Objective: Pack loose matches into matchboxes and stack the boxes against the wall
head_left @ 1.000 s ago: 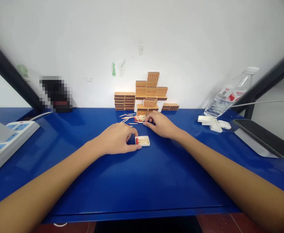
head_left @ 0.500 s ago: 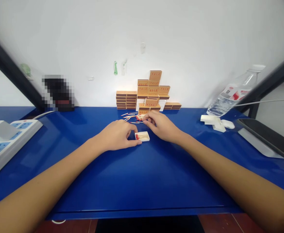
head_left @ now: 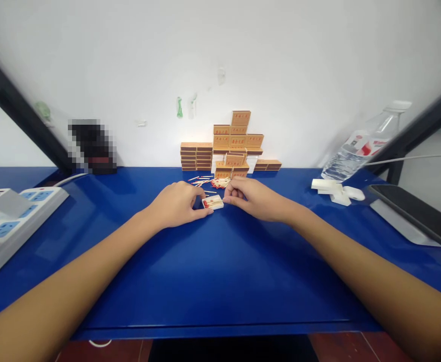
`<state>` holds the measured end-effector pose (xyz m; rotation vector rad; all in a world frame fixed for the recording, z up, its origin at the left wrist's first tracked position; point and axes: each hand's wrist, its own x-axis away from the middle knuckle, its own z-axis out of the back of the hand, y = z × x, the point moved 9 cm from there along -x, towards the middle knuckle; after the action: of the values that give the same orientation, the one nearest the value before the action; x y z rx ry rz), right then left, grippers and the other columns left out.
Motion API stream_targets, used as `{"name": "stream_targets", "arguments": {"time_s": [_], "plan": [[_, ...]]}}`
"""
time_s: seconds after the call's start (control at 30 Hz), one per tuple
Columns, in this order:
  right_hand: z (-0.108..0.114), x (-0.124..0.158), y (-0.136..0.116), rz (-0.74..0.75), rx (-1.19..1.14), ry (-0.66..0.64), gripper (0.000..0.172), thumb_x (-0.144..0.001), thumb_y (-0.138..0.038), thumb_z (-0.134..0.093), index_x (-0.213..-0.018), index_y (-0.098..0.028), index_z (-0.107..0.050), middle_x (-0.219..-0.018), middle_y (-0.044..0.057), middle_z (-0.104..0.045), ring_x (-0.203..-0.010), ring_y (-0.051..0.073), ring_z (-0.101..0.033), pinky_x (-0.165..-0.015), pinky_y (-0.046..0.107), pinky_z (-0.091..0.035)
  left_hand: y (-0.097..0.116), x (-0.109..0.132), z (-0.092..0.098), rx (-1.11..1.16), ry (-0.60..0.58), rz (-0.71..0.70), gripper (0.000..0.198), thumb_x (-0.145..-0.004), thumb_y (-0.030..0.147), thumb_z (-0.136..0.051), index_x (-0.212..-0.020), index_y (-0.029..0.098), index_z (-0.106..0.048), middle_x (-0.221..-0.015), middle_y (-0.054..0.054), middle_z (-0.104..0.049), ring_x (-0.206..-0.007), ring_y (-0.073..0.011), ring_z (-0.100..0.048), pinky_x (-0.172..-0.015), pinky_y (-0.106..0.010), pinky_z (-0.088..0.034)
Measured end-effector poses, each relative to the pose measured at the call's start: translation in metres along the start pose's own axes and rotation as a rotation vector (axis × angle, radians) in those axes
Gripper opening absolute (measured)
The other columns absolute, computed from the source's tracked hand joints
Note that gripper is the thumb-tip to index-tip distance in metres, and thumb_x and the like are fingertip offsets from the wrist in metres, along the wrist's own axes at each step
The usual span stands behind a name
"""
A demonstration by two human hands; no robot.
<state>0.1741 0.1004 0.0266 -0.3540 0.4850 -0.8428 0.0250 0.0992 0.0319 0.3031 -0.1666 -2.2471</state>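
Note:
My left hand (head_left: 178, 203) grips the left end of a small white matchbox tray (head_left: 217, 205) between thumb and fingers. Several red-headed matches (head_left: 213, 202) lie inside the tray, heads toward the left. At the tray's right end is my right hand (head_left: 248, 197), its thumb and index finger pinched together. Whether a match is between those fingertips I cannot make out. Just beyond the hands a pile of loose matches (head_left: 221, 183) lies on the blue table (head_left: 212, 271), with more scattered to its left, partly behind the left hand.
Stacked matchboxes (head_left: 237, 142) stand against the wall. A water bottle (head_left: 363, 146) leans at the right, near white plastic pieces (head_left: 337, 191) and a dark phone-like slab (head_left: 412, 211). A power strip (head_left: 24, 213) lies at the left. A pixelated dark object (head_left: 94, 146) stands behind it.
My left hand has moved the tray slightly left and away from me. My right hand has come back from the match pile toward the tray's right end.

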Motion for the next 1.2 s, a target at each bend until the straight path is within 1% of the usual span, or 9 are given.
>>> {"name": "stream_targets", "arguments": {"time_s": [0.2,0.33,0.43,0.63,0.77,0.93,1.03,1.1,1.2], "plan": [[0.003,-0.011,0.01,-0.033,-0.01,0.17,0.008,-0.098,-0.024,-0.064,-0.092,-0.018,-0.067,-0.081,0.001,-0.061,-0.071,0.015,-0.052,-0.068,0.029,-0.038,0.038,0.008,-0.013,0.134,-0.092,-0.151,0.031,-0.09,0.05,-0.074,-0.099,0.02,-0.078,-0.066,0.002,-0.066,-0.059,-0.0138,-0.057,-0.059,-0.029,-0.035],[-0.015,-0.029,0.016,-0.036,0.024,0.145,0.011,-0.093,-0.023,-0.072,-0.086,-0.019,-0.065,-0.081,0.001,-0.061,-0.072,0.015,-0.053,-0.069,0.028,-0.038,0.051,0.011,-0.019,0.171,-0.132,-0.168,0.03,-0.089,0.05,-0.074,-0.096,0.021,-0.077,-0.063,0.003,-0.063,-0.058,-0.0135,-0.057,-0.057,-0.028,-0.034],[-0.019,-0.032,0.016,-0.049,0.08,0.119,0.017,-0.098,-0.021,-0.066,-0.081,-0.018,-0.06,-0.084,0.003,-0.062,-0.075,0.016,-0.054,-0.07,0.029,-0.038,0.039,0.008,-0.015,0.134,-0.095,-0.143,0.03,-0.089,0.05,-0.074,-0.096,0.021,-0.077,-0.065,0.002,-0.064,-0.058,-0.0139,-0.057,-0.057,-0.028,-0.035],[0.001,-0.011,0.005,-0.056,0.03,0.134,0.013,-0.101,-0.023,-0.058,-0.089,-0.02,-0.059,-0.09,0.005,-0.061,-0.081,0.019,-0.056,-0.075,0.031,-0.042,0.001,0.0,0.0,0.009,0.007,-0.011,0.035,-0.089,0.055,-0.071,-0.095,0.021,-0.077,-0.067,0.0,-0.067,-0.059,-0.0159,-0.058,-0.057,-0.029,-0.033],[-0.004,-0.004,-0.012,0.025,0.026,0.032,0.013,-0.103,-0.025,-0.056,-0.091,-0.02,-0.061,-0.091,0.004,-0.062,-0.081,0.018,-0.055,-0.074,0.031,-0.042,0.002,0.0,0.001,0.012,0.009,-0.007,0.035,-0.089,0.056,-0.071,-0.095,0.021,-0.078,-0.067,0.0,-0.067,-0.061,-0.0167,-0.059,-0.057,-0.028,-0.033],[0.005,-0.008,0.0,-0.007,-0.044,0.283,0.02,-0.105,-0.028,-0.052,-0.094,-0.019,-0.065,-0.088,0.004,-0.062,-0.076,0.018,-0.056,-0.073,0.032,-0.044,0.003,0.001,0.015,0.061,0.03,-0.057,0.031,-0.088,0.051,-0.074,-0.093,0.02,-0.077,-0.066,0.001,-0.067,-0.056,-0.0136,-0.056,-0.057,-0.027,-0.035],[-0.008,-0.014,0.001,0.055,-0.016,0.272,0.012,-0.101,-0.023,-0.059,-0.105,-0.019,-0.07,-0.097,0.007,-0.066,-0.088,0.021,-0.061,-0.084,0.036,-0.048,-0.016,0.001,0.036,0.107,0.116,0.002,0.03,-0.085,0.049,-0.076,-0.092,0.02,-0.077,-0.062,0.002,-0.065,-0.053,-0.0122,-0.055,-0.055,-0.027,-0.035],[-0.02,-0.019,-0.003,0.091,0.039,0.232,0.015,-0.099,-0.024,-0.065,-0.112,-0.02,-0.071,-0.106,0.009,-0.068,-0.1,0.024,-0.061,-0.093,0.04,-0.048,-0.028,0.002,0.048,0.09,0.181,0.037,0.03,-0.085,0.049,-0.077,-0.093,0.019,-0.077,-0.061,0.002,-0.064,-0.052,-0.012,-0.054,-0.055,-0.027,-0.035],[-0.03,-0.026,-0.004,0.032,0.054,0.216,0.012,-0.097,-0.03,-0.07,-0.104,-0.02,-0.073,-0.105,0.008,-0.068,-0.096,0.023,-0.063,-0.088,0.038,-0.049,-0.036,0.002,0.052,0.056,0.211,0.051,0.03,-0.085,0.049,-0.076,-0.092,0.019,-0.078,-0.061,0.002,-0.064,-0.053,-0.0124,-0.054,-0.055,-0.027,-0.036]]}}
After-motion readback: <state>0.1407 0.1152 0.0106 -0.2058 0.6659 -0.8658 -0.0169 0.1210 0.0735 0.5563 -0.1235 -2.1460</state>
